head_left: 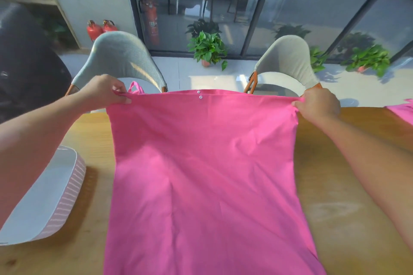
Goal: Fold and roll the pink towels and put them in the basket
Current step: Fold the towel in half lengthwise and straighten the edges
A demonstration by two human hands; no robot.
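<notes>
A pink towel (207, 163) is held stretched by its top corners, pinched by the left hand (105, 90) and right hand (317, 105); a striped basket (67, 187) is sat below the left hand.

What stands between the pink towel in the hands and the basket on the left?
Nothing visible. The pink towel hangs from both hands, and only bare table separates it from the basket, which looks empty.
</notes>
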